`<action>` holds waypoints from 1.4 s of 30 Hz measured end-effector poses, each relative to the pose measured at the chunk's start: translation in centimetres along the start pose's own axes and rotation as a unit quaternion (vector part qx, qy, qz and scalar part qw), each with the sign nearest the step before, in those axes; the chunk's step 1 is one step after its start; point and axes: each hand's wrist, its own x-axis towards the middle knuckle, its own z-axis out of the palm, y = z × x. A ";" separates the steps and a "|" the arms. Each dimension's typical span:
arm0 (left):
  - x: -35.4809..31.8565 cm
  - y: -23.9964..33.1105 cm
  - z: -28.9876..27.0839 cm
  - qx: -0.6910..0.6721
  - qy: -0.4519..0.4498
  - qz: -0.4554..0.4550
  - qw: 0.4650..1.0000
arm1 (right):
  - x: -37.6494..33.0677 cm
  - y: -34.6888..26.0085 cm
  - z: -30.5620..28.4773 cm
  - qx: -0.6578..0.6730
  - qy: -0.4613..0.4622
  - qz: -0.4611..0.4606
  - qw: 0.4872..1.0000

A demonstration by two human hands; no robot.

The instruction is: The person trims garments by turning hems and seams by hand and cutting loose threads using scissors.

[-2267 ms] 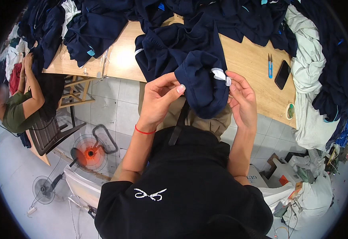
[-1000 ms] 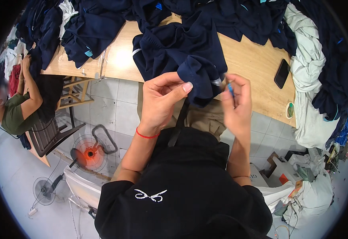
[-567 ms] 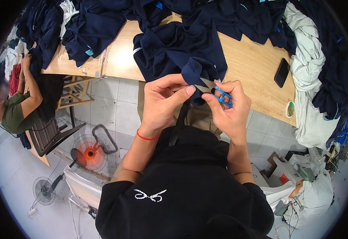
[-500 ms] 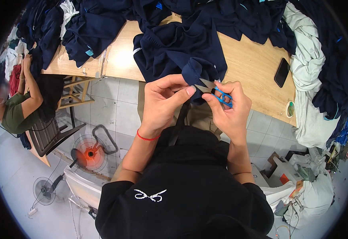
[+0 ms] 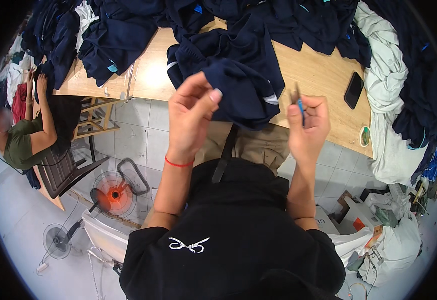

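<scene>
A navy garment (image 5: 241, 82) with a white stripe at its edge lies on the table in front of me and hangs over the near edge. My left hand (image 5: 191, 112), a red string round its wrist, is at the garment's left side. Its fingers pass behind the cloth and the thumb lies in front, closed on the fabric. Off to the right, away from the cloth, my right hand (image 5: 311, 122) grips small blue-handled thread snips (image 5: 300, 106). Their pointed blades stick up past the thumb, blurred by motion.
More navy garments (image 5: 308, 22) heap along the far side of the wooden table (image 5: 323, 115). A black phone (image 5: 354, 90) lies to the right, beside pale cloth (image 5: 386, 75). On the left sit another person (image 5: 26, 137) and an orange-centred fan (image 5: 114, 194).
My right hand has drawn the snips right, away from the cloth, and turned their blades upward. The left hand has shifted slightly left and up; more of the garment's white stripe shows.
</scene>
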 end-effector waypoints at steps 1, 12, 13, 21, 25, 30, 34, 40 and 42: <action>0.5 -0.2 -0.6 0.003 0.014 -0.003 1.000 | 0.2 0.1 -0.7 0.014 0.019 0.031 0.999; 1.4 -1.8 -0.5 -0.062 0.046 -0.030 0.997 | 0.8 2.2 -0.9 -0.021 0.003 0.220 0.975; 1.7 -1.7 -0.8 -0.064 0.086 -0.030 0.994 | 0.9 2.5 -1.1 -0.039 0.002 0.219 0.975; 1.0 -3.3 -6.1 0.072 0.138 -0.043 0.987 | 0.4 9.1 -2.9 -0.121 -0.029 0.218 0.968; -2.0 -6.3 -7.3 0.183 0.192 -0.032 0.964 | 0.5 9.5 0.4 -0.137 -0.051 0.149 0.978; -4.4 -11.1 -6.3 0.228 0.196 -0.115 0.947 | 2.2 11.6 0.8 -0.151 -0.123 0.130 0.972; -4.6 -11.8 -5.9 0.141 0.103 -0.334 0.926 | 3.4 6.9 -0.2 0.314 -0.055 0.417 0.851; -2.6 -8.6 -2.1 -0.127 0.018 -0.321 0.938 | 2.7 3.0 -0.6 0.532 -0.028 0.347 0.772; -2.2 -6.2 -2.7 -0.246 -0.066 -0.204 0.945 | 2.0 3.2 -1.7 0.519 0.004 0.327 0.790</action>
